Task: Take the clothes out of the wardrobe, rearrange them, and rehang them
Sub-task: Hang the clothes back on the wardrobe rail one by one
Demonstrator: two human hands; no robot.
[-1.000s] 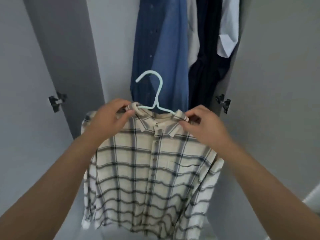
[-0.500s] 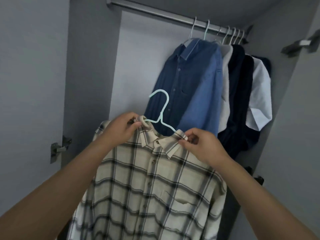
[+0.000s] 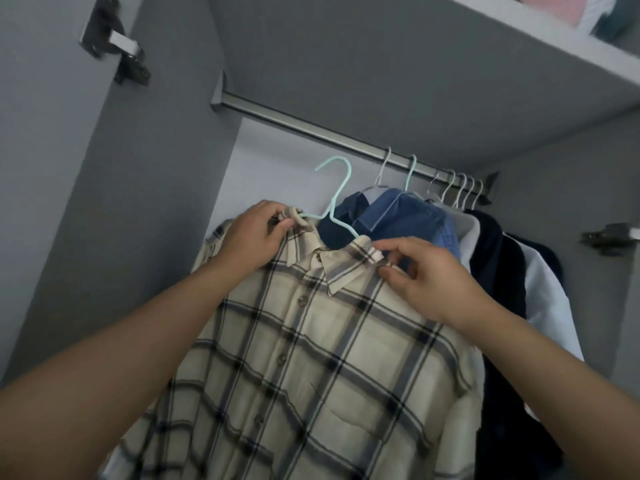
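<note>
A cream plaid shirt [image 3: 311, 358] hangs on a pale mint hanger [image 3: 337, 188], held up in front of the open wardrobe. My left hand [image 3: 254, 233] grips the shirt's left shoulder by the collar. My right hand [image 3: 420, 271] pinches the collar's right end and the shoulder. The hanger's hook sits below the metal rail [image 3: 311, 128], a little left of the hung clothes and apart from the rail.
On the rail's right half hang a dark blue shirt [image 3: 346, 220], a denim shirt [image 3: 412, 220], then white and navy garments [image 3: 502, 265]. The rail's left half is bare. A shelf [image 3: 519, 60] runs above. Door hinges [image 3: 117, 50] show on the left and on the right door [image 3: 609, 237].
Both hands have lifted the plaid shirt and its hanger upward toward the rail; the view has tilted up, bringing the rail and shelf into sight.
</note>
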